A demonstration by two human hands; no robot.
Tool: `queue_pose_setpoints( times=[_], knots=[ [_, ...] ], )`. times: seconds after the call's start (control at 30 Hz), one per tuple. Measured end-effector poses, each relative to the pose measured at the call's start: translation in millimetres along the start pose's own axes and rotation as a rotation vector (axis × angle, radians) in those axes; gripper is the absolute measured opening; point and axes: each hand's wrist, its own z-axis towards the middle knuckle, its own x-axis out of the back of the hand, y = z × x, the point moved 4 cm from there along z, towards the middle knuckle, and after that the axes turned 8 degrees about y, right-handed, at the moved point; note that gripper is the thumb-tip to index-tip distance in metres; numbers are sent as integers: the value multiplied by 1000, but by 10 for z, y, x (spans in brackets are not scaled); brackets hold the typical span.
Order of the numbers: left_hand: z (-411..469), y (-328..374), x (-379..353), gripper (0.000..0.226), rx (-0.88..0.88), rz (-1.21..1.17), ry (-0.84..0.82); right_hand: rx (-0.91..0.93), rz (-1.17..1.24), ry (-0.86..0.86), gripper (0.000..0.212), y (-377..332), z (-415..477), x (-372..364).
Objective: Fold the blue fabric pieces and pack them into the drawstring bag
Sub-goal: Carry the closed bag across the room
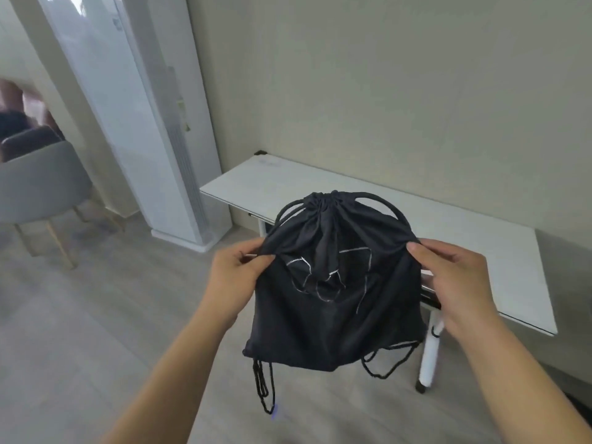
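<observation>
Two hands are seen holding one dark drawstring bag (333,302) in the air, in front of the white counter (480,251). The left hand (235,277) is pinched on the fabric at the left upper side of the bag, with thumb and fingers closed on a fold. The right hand (455,277) is pinched in the same way on the right upper side of the bag. The mouth of the bag is drawn closed at the top, and it is gathered into a small bunch above the two hands. Cord loops (381,200) are arched out from this bunch to both sides. More cords (264,389) are hung below the lower left corner of the bag, and others are looped at the lower right corner. Thin pale lines are marked on the front of the bag. The body of the bag looks somewhat filled, but what is inside cannot be told. Behind the bag the counter is placed against the wall. To the left of the bag a tall white unit (144,123) is stood on the floor, and further left a grey chair (38,184) is seen.
</observation>
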Motion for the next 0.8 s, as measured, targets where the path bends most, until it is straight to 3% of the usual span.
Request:
queue_pose_setpoints(
  times=[0.17, 0.47, 0.63, 0.8],
  knots=[
    [1610, 429, -429, 40, -105, 16, -146, 68, 23, 113, 24, -396, 1095, -652],
    [3944, 996, -1430, 28, -207, 21, -270, 259, 46, 236, 8, -876, 2964, -1431],
    [4924, 699, -2033, 30, -178, 19, -309, 236, 90, 315, 14, -547, 3932, -1725],
    [5803, -214, -2651, 34, -61, 71, -324, 61, 32, 382, 23, 358, 4749, -2116]
  ],
)
